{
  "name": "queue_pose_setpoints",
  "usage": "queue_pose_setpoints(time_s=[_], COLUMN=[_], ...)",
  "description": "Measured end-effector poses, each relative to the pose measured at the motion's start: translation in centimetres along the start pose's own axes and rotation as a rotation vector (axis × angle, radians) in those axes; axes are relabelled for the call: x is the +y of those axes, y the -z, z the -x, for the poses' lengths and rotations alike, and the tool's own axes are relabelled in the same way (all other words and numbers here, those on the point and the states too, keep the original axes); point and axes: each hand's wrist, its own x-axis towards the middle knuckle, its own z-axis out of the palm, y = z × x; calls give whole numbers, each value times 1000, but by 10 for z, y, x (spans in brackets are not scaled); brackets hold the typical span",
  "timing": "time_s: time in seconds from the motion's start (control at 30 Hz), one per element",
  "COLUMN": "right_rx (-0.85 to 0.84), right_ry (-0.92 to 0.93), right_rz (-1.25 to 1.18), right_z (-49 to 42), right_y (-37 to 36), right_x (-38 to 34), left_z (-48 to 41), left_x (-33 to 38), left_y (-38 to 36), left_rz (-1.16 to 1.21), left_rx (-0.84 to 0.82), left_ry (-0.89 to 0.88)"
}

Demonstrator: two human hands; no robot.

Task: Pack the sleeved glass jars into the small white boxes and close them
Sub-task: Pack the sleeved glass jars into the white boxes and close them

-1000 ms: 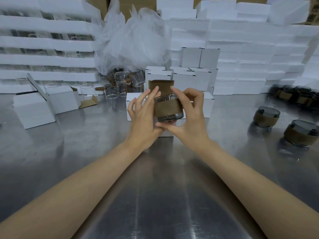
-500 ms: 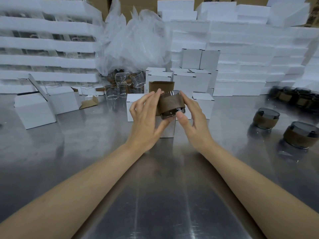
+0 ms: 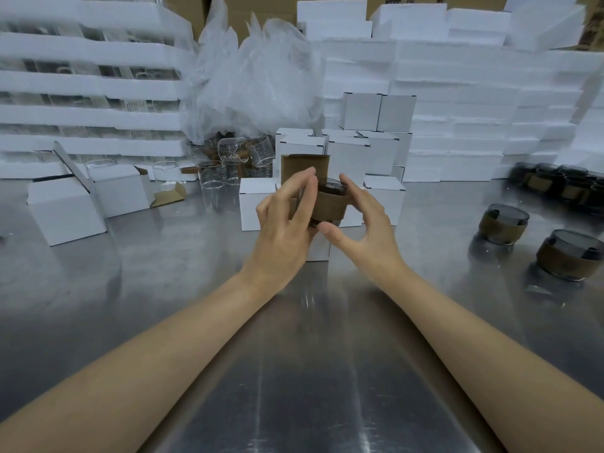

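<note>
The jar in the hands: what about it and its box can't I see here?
Head view:
- Inside of the open box: hidden by the jar and left hand.
- Jar's base: mostly covered by the right hand and left hand.
- Left hand's thumb: hidden behind the hand itself.
- Dark jars at far right: blurred, cut by the edge, uncountable.

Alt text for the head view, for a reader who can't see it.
The left hand and right hand hold a brown-sleeved jar over an open white box on a steel table. Two more sleeved jars stand to the right; closed boxes and foam slabs are stacked behind.
</note>
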Motion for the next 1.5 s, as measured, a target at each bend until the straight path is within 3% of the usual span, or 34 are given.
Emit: queue_pose_setpoints(time_s=[0.17, 0.27, 0.5, 0.77, 1.1, 1.5], right_rx=[-13, 12, -24, 112, 258, 224], right_ry=[-19, -2, -8, 20, 195, 305], right_rz=[-206, -226, -77, -19, 31, -6], right_z=[1, 2, 2, 4, -1, -4], right_y=[-4, -4, -5, -6, -7, -4], right_x=[-1, -2, 7, 4, 2, 9], left_z=[-1, -1, 4, 3, 2, 6], left_x=[-1, -6, -15, -11, -7, -17], left_y=[2, 2, -2, -1, -2, -7], left_rz=[217, 202, 117, 140, 284, 276], left_rx=[-54, -81, -66, -35, -111, -46], left_ry=[291, 389, 318, 158, 338, 249])
